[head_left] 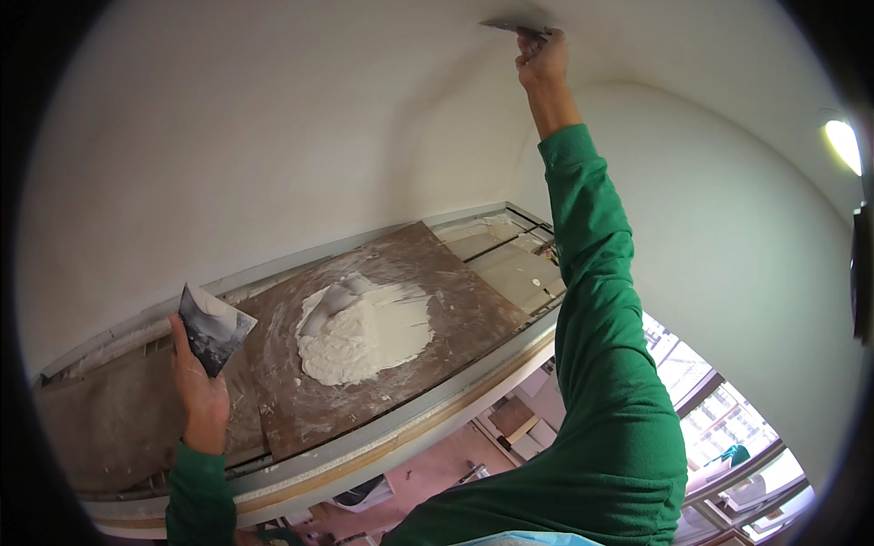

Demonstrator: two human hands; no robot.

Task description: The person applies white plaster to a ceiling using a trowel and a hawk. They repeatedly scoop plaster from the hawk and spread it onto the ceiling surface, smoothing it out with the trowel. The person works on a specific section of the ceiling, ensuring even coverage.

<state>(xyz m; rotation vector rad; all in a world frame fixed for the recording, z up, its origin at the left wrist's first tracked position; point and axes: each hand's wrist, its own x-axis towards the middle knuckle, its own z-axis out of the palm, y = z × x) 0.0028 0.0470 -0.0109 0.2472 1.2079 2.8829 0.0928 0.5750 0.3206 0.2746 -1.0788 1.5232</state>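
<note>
My right hand [543,60] is raised high, its fingers closed round a putty knife [512,26] whose blade lies against the pale wall [273,118] near the top of the view. Low on the left, my left hand [195,382] grips a second, wide-bladed putty knife [215,326], its metal face smeared grey and white; the handle is hidden in the palm. Between the hands, a brown board [437,264] rests on a ledge and carries a mound of white plaster [360,341], spread thin on its right side.
The ledge [510,359] has a raised pale rim on my side and dark metal strips [496,246] at its far right. Beyond the rim, a pinkish floor [428,473] lies well below. A lit lamp [842,146] hangs at right, above bright windows [678,364].
</note>
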